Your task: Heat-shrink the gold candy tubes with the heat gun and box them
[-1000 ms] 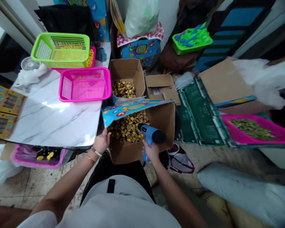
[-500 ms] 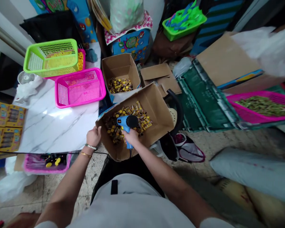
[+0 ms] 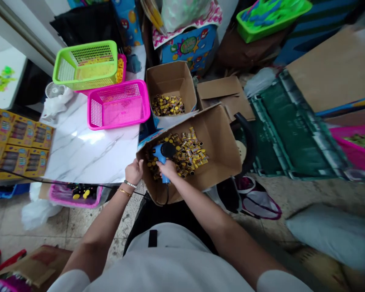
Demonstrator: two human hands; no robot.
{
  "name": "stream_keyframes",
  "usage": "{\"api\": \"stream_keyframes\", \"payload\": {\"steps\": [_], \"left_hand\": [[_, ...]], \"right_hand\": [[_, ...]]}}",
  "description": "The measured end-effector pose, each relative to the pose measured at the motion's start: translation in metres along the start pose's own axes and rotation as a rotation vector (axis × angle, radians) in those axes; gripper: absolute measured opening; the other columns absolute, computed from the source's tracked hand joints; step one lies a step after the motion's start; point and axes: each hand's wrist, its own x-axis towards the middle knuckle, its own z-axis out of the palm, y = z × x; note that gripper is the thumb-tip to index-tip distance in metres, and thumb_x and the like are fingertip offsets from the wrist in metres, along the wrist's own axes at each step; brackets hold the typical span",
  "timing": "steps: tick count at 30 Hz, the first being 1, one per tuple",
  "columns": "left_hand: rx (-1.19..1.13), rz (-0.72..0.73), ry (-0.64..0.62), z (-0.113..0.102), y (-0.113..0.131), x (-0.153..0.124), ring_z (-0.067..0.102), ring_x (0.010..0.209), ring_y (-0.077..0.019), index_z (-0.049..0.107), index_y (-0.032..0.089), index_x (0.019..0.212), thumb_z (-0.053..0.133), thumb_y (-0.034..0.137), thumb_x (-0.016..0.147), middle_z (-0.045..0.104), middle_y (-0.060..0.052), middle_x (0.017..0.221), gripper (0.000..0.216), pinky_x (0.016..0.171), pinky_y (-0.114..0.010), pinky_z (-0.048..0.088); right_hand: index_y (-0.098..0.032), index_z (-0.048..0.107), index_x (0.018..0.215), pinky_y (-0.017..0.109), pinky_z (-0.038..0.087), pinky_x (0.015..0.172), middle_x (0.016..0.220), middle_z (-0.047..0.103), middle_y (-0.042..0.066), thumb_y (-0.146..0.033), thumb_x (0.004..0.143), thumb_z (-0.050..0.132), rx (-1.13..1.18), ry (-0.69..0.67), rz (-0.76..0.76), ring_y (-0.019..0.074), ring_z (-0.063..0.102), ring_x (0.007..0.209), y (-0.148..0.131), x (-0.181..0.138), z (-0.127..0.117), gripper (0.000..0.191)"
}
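Note:
A large cardboard box (image 3: 222, 142) tilted toward me holds several small yellow and black cylinders (image 3: 188, 152). My left hand (image 3: 134, 171) grips the box's near-left edge. My right hand (image 3: 169, 169) holds a blue heat gun (image 3: 162, 154) by its handle, with the gun lying inside the box on top of the cylinders. Its black cord hangs down over the box's front wall.
A marble table (image 3: 88, 156) at left carries a pink basket (image 3: 119, 104) and a green basket (image 3: 86, 65). A smaller box (image 3: 170, 83) with more cylinders stands behind. Yellow packs (image 3: 15, 142) lie far left, a green crate (image 3: 292, 125) at right.
The colourful flap over the box has gone down and the box now tilts toward me. My right hand has brought the heat gun from the box's right side down into it.

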Motion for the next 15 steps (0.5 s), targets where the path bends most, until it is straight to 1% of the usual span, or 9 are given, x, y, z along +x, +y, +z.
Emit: {"api": "stream_keyframes", "payload": {"steps": [2,5,8,11,15], "left_hand": [[-0.008,-0.003,-0.007,0.0,0.001,-0.003,0.069,0.074,-0.0235,0.062,0.011,0.102,0.031,0.038,0.103,0.072,-0.015,0.08,0.041,0.06,-0.027,0.037],[-0.019,-0.012,-0.008,0.0,0.001,-0.006,0.069,0.076,-0.024,0.062,0.011,0.105,0.031,0.038,0.104,0.072,-0.015,0.081,0.042,0.06,-0.028,0.036],[-0.027,-0.023,-0.015,0.001,0.001,-0.01,0.069,0.076,-0.0245,0.062,0.01,0.109,0.031,0.038,0.104,0.072,-0.015,0.081,0.041,0.061,-0.028,0.037],[-0.033,-0.036,-0.016,0.002,0.001,-0.013,0.069,0.075,-0.0243,0.063,0.011,0.11,0.032,0.038,0.104,0.072,-0.015,0.081,0.042,0.061,-0.028,0.037],[-0.065,-0.023,-0.017,0.003,0.004,-0.013,0.069,0.075,-0.024,0.062,0.012,0.112,0.032,0.04,0.103,0.072,-0.014,0.081,0.042,0.062,-0.028,0.039]], "right_hand": [[-0.017,0.063,0.077,0.02,0.044,0.038,0.05,0.056,-0.001,-0.041,0.086,0.064,-0.017,-0.021,0.002,0.0132,0.056,0.039,0.006,0.002,0.001,0.025],[-0.017,0.064,0.083,0.021,0.047,0.041,0.054,0.059,0.0,-0.042,0.09,0.059,-0.055,-0.007,0.009,0.0143,0.06,0.043,0.013,0.005,-0.002,0.027],[-0.018,0.064,0.074,0.023,0.046,0.04,0.051,0.059,0.001,-0.045,0.084,0.065,-0.12,-0.058,0.025,0.0153,0.058,0.04,0.022,-0.002,-0.015,0.028],[-0.019,0.062,0.067,0.023,0.043,0.037,0.046,0.057,0.0,-0.043,0.077,0.072,-0.19,-0.106,0.048,0.0154,0.055,0.036,0.04,-0.025,-0.044,0.028],[-0.02,0.058,0.067,0.022,0.04,0.037,0.046,0.058,-0.001,-0.045,0.083,0.065,-0.264,-0.021,0.094,0.015,0.055,0.035,0.074,-0.069,-0.098,0.03]]}}
